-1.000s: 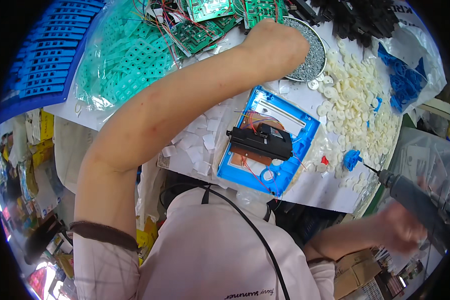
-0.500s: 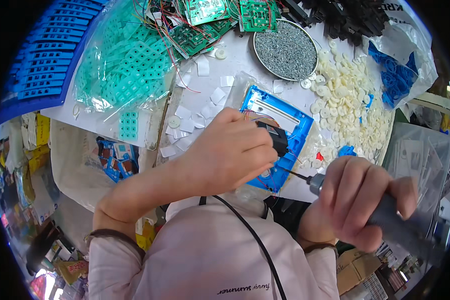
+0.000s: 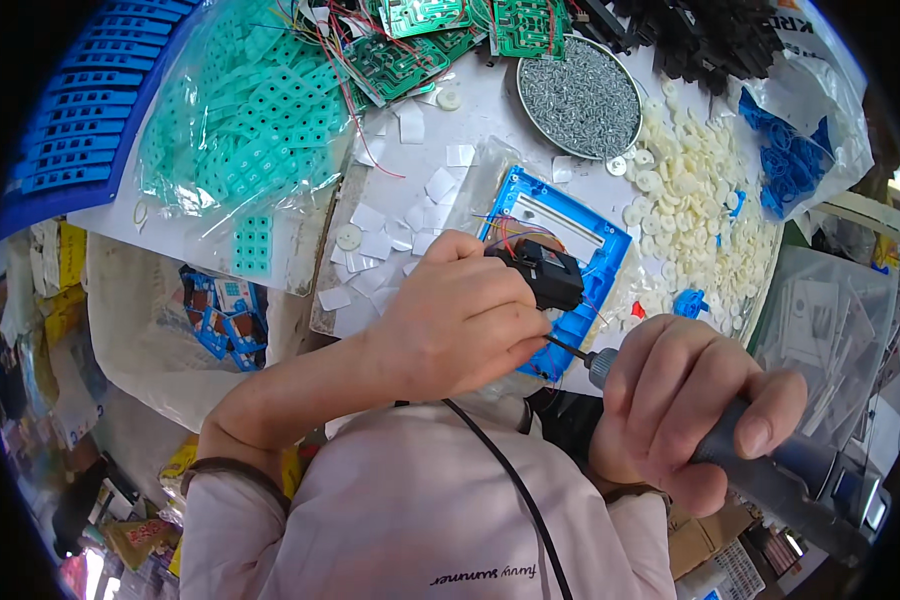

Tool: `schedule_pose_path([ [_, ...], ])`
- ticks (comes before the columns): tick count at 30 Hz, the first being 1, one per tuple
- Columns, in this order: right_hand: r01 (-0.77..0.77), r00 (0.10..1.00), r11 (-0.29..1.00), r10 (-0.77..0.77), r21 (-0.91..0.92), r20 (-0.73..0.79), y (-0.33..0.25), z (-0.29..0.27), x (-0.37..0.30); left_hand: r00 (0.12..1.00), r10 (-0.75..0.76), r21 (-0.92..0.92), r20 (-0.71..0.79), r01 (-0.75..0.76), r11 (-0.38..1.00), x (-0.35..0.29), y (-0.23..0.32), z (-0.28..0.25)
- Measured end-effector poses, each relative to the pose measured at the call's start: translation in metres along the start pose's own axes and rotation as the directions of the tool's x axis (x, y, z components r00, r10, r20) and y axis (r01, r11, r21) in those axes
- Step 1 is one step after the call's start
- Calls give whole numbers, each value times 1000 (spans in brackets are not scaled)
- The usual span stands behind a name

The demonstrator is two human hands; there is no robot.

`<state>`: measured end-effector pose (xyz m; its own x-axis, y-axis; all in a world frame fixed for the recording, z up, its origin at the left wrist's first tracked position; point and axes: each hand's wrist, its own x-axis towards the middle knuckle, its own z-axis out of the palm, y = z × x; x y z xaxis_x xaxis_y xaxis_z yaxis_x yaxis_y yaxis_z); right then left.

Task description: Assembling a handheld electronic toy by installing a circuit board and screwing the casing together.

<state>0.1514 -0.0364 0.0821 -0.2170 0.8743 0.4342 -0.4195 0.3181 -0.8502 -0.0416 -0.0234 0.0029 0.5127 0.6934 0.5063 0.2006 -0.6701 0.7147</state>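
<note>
My left hand point(image 3: 470, 320) is closed on a black plastic box-like part point(image 3: 542, 277), which has red and dark wires beside it. This part sits over a blue plastic casing point(image 3: 595, 262) with a white-framed slot. An electric screwdriver point(image 3: 770, 470) lies in the grip of my right hand point(image 3: 685, 400). Its thin bit point(image 3: 567, 347) points left, the tip reaching the curled fingertips of my left hand. Those fingers hide the spot at the tip, so whether a screw is there I cannot tell.
A round dish of small screws point(image 3: 580, 100) stands beyond the casing. Cream discs point(image 3: 705, 190) are heaped at right, near blue parts point(image 3: 795, 165) in a bag. Bagged green keypads point(image 3: 260, 130), white paper squares point(image 3: 370, 220) and circuit boards point(image 3: 395, 65) lie left and far.
My right hand and the screwdriver have shifted left, bringing the bit to my left fingertips. The black part has turned and shows more of its side. The whole view has shifted slightly.
</note>
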Motion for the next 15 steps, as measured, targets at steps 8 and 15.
schedule_pose_path([
  [8, 6, 1000, 999, -6, -43, 7, -5, -9, -5, 998, -70, 93, -6, 70, 993, -5, 0, -10],
  [15, -37, 999, 997, 34, -69, -36, -5, -23, -3, 993, -85, 306, 78, 57, 950, -22, -22, -7],
])
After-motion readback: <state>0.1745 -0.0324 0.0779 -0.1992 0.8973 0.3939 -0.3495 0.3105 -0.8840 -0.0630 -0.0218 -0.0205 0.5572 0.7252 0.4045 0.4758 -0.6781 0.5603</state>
